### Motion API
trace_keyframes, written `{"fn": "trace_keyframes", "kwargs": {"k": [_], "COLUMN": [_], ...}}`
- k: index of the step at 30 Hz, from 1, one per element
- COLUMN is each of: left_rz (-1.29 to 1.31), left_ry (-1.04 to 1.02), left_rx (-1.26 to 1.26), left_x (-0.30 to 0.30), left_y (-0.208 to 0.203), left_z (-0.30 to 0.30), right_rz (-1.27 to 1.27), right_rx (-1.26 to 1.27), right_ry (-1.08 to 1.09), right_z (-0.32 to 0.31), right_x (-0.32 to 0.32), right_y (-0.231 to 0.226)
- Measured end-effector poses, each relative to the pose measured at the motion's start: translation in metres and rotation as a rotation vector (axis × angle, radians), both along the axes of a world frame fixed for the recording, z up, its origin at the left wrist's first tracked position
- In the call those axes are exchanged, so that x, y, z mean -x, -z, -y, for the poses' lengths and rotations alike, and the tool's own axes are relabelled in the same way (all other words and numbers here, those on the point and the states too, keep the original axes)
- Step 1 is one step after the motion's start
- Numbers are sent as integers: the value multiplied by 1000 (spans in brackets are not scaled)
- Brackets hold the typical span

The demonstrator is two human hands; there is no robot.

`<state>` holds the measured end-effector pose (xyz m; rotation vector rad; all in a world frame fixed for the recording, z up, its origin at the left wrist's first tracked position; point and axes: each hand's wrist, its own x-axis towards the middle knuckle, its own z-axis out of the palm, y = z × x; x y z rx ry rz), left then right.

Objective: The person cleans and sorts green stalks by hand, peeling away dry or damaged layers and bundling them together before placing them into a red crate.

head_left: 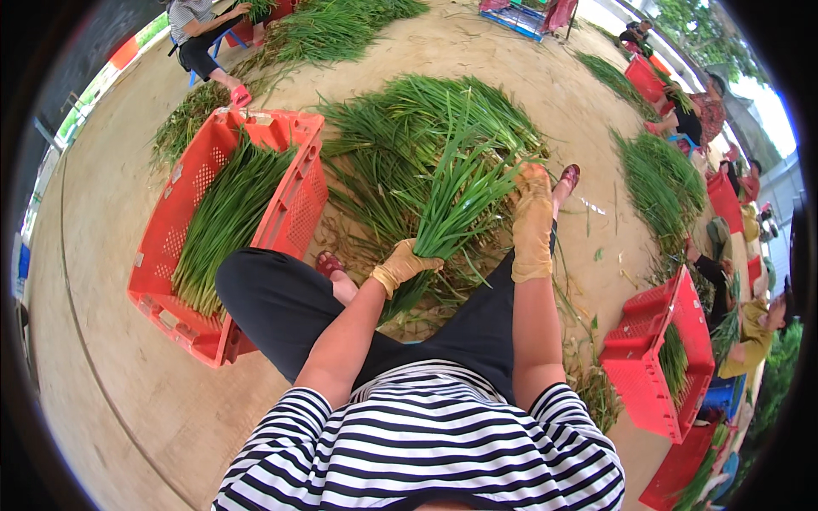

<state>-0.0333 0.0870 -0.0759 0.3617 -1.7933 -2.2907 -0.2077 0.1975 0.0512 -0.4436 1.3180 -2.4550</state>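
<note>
Both my hands wear tan gloves. My left hand [404, 267] is closed around a bunch of long green leaves, which look like garlic chives [456, 200], between my knees. From that fist the leaves fan up and to the right. My right hand [532, 217] is at the right side of the bunch, its fingers curled beside the leaf ends; what they pinch, if anything, is hidden. Just beyond both hands spreads a large loose pile of the same chives [400, 119] on the floor.
To my left stands a red plastic crate [277, 204] partly filled with laid-out chives [230, 217]. A second red crate [630, 362] is tilted at my right. Several people sit working around, among them one at the far left [200, 34], near more chive piles [656, 183].
</note>
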Motion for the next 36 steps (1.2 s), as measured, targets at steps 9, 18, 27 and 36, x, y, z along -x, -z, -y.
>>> {"fn": "trace_keyframes", "kwargs": {"k": [9, 18, 27, 36], "left_rz": [59, 28, 48, 62], "left_ry": [-14, -11, -15, 15], "left_rx": [8, -29, 5, -1], "left_x": [-3, -2, -3, -4], "left_y": [-6, -7, -10, -9], "left_z": [-1, -2, -4, -5], "right_rz": [-783, -275, -177, -392], "right_rx": [-642, 56, 17, -116], "right_ry": [131, -78, -121, 139], "right_z": [11, 20, 16, 23], "right_x": [-38, -38, -58, -39], "right_y": [-2, 33, 21, 10]}}
